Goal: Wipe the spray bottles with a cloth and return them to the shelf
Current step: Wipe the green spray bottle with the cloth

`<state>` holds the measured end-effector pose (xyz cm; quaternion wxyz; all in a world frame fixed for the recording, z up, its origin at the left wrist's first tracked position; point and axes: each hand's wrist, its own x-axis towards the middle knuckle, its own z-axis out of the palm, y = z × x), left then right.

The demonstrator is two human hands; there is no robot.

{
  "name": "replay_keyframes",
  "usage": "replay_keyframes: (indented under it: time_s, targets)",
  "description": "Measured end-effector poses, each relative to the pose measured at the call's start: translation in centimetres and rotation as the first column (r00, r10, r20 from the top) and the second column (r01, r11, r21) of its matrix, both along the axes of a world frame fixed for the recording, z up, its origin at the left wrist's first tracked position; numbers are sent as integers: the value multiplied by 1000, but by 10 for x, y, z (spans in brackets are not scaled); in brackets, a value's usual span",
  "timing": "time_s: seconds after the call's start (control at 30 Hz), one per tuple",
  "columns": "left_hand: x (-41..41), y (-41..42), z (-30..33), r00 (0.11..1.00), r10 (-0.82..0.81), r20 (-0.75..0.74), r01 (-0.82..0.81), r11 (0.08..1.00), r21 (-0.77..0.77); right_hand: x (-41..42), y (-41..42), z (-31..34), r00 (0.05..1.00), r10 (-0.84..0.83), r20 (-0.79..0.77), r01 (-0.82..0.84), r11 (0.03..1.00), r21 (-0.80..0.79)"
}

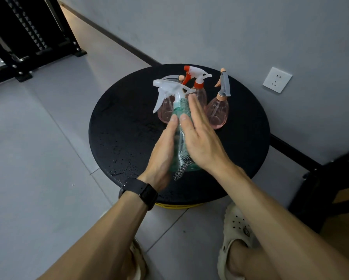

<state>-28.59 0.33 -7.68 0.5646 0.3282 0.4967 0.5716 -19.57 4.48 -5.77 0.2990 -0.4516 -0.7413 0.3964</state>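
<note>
Wiping step under way: green spray bottle [178, 118] held above the round black counter [117, 126], between both hands. Left hand [163, 152] grips the body; right hand [199, 136], fingers flat, presses the cloth [182, 107] against it. Three pink bottles [218, 112] wait behind. Next: probably rotate the bottle, finish rubbing, then shelve it.
</note>
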Motion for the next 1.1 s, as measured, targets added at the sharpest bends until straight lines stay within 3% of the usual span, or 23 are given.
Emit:
replay_keyframes:
  time_s: [0.13, 0.37, 0.6, 0.77, 1.1]
  targets:
    - [-6, 2, -1, 995, 49, -84, -51, 999, -17, -2, -9, -3, 1000, 10, 9, -10, 1000, 9]
    - [-28, 4, 4, 977, 204, -66, -207, 978, -39, -15, -34, -15, 996, 72, 51, -78, 990, 119]
    - [-26, 2, 1, 985, 96, -143, -111, 989, -100, -13, -20, -8, 996, 49, 81, -59, 990, 126]
    - [-14, 4, -6, 986, -2, -169, -16, 995, -103, -6, -6, 0, 1000, 8, 23, -7, 1000, -13]
    - [-25, 7, -9, 994, 99, -43, -102, 992, -71, -8, -27, -8, 999, 35, -5, -35, 999, -15]
